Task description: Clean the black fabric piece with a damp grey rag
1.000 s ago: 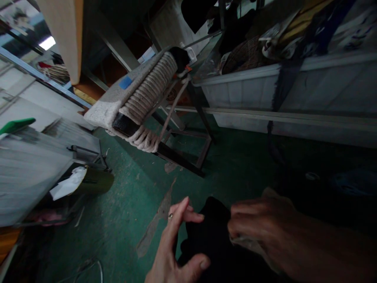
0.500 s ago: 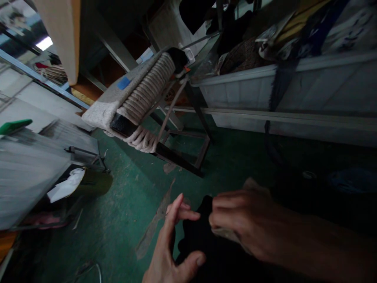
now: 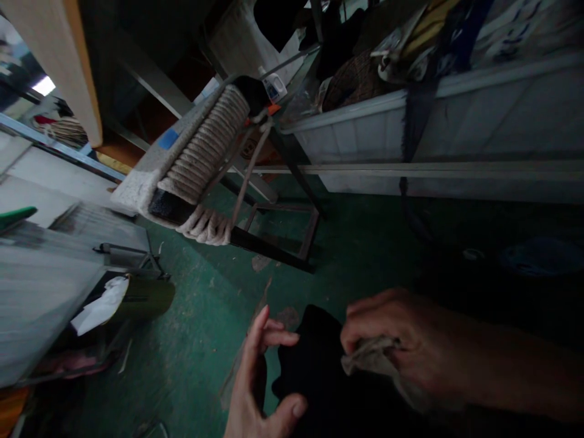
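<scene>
My left hand is low in the middle of the view, its thumb and fingers spread apart. It lies along the left edge of a black, wavy-edged thing, too dark for me to tell its kind; whether the fingertips touch it is unclear. On the right, my right hand is closed around a crumpled grey-beige rag, which hangs out below the fingers over the black thing. The rest of the rag is hidden in the palm and shadow.
Ahead stands a stool with a cord-wrapped, padded top. A white plastic bin full of bags and cloth is behind it at right. At left, a green waste bin holds white paper. The green floor has worn patches.
My right hand has moved slightly right, away from my left hand, and more of the rag shows below its fingers. My left hand keeps its spread shape. The view has shifted a little.
</scene>
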Motion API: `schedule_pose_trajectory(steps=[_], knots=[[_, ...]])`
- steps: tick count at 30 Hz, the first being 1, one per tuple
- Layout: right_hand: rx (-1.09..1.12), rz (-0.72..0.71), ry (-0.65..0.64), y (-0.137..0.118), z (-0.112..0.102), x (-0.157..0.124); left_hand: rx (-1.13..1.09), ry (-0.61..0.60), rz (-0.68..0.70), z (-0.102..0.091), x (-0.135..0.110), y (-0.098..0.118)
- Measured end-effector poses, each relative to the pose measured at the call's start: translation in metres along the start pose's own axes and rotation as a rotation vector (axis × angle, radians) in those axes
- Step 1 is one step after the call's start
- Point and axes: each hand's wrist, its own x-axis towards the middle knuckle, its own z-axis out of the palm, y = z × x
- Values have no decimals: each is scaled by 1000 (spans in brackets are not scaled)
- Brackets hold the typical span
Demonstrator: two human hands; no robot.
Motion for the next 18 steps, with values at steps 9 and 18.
schedule_pose_trajectory(steps=[9,18], knots=[[-155,-163,-32,2,13,15,-32,22,31,3,0,3],[-201,-282,11,-8,9,22,-61,19,14,5,2,2]])
